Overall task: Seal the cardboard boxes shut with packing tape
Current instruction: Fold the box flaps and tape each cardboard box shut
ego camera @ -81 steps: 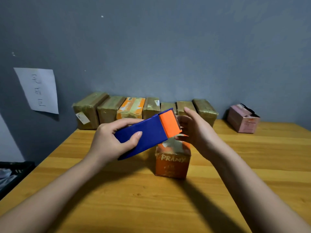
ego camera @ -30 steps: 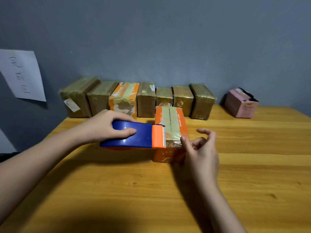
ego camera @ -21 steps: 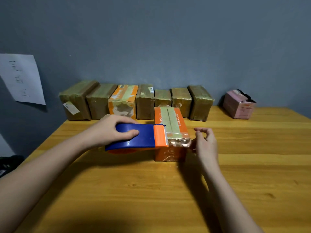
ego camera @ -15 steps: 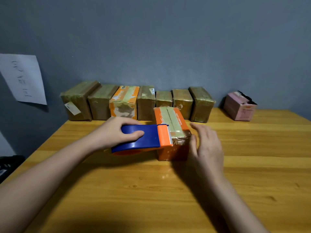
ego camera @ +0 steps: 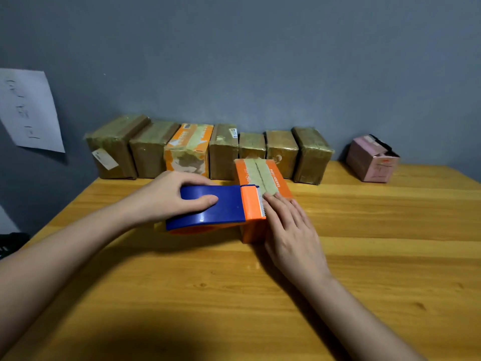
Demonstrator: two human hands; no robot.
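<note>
Head view: an orange box stands near the middle of the wooden table, its top crossed lengthwise by pale tape strips.
Tape dispenser: the blue-and-orange tape dispenser lies against the box's left side, its toothed edge at the near left corner of the top.
Handling: judged by its size and thin card, the box is light and will slide or tip if pulled sideways; the walls would dent under a hard squeeze. Best steadied from above on the top face, or held by the two long sides. The tape looks glossy and likely clings to itself once slack.
Left hand: the left hand is wrapped around the dispenser body, thumb on the near face.
Right hand: the right hand lies flat with fingers straight, pressing the tape down on the near end of the box top, grasping nothing.
Far row: seven taped boxes line the wall; a pink box sits far right, flap apparently open.
</note>
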